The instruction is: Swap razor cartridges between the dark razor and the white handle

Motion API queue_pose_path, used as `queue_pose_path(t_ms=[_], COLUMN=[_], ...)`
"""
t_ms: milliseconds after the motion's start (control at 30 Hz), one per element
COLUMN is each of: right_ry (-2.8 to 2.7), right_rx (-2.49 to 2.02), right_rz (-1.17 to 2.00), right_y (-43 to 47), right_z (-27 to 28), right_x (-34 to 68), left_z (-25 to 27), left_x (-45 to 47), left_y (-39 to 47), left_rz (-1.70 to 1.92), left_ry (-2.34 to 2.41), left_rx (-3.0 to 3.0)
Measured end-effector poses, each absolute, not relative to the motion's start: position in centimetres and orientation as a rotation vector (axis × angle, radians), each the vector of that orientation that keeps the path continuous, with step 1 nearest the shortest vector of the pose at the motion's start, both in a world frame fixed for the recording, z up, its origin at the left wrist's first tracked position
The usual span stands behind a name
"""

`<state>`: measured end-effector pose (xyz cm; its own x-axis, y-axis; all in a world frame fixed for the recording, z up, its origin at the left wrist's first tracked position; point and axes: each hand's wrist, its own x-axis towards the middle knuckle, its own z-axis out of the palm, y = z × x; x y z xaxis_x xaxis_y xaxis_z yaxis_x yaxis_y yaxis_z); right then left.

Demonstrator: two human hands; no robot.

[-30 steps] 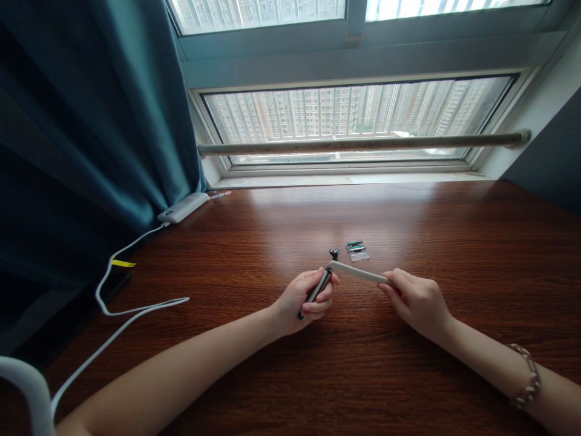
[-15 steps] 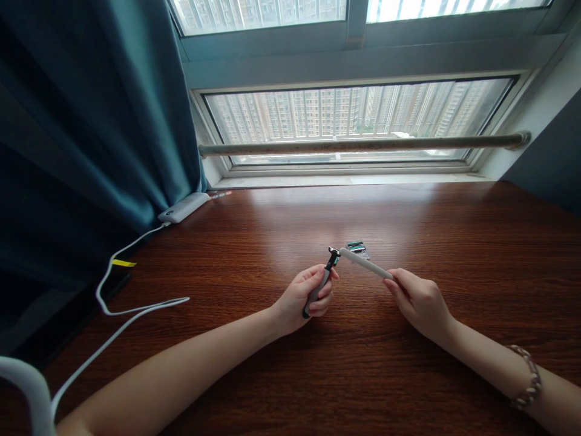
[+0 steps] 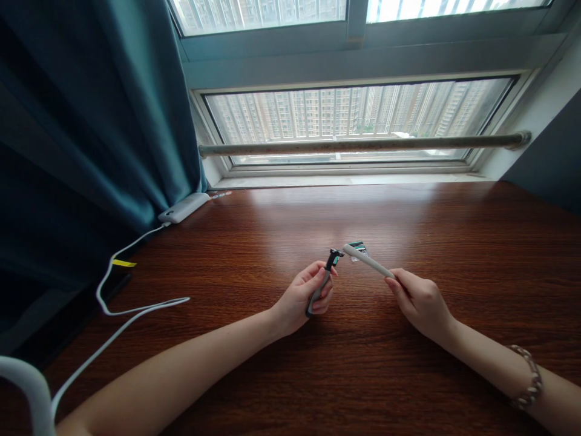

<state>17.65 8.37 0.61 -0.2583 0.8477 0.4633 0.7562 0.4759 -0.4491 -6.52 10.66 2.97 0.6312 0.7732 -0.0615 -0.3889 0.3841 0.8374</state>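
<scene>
Blue curtain [image 3: 109, 103] beside the window [image 3: 318, 112]

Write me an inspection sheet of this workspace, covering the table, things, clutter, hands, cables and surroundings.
Surface: brown wood-grain table.
Things: razor, tilted, head uppermost; white stick, tip close to the razor's head, contact unclear; clear blade cartridge case on the table, partly hidden behind the stick.
Clutter: white power bank beside the curtain; yellow strip near the cable.
Hands: left hand closed around the razor's handle; right hand pinching one end of the stick; bracelet on the right arm.
Cables: white cable running from the power bank, looped on the table.
Surroundings: blue curtain at left; window beyond the table, crossed by a horizontal rail.
</scene>
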Motion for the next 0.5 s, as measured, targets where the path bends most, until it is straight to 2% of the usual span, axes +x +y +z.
queue_pose_path(t_ms=[500], right_ry=[-2.067], right_rx=[-1.309], right_rz=[0.261], right_y=[8.35], right_z=[0.62], right_x=[17.52], left_z=[2.82], left_x=[-6.34], left_y=[10.63], left_rz=[0.865], left_ry=[0.499], left_rx=[0.97])
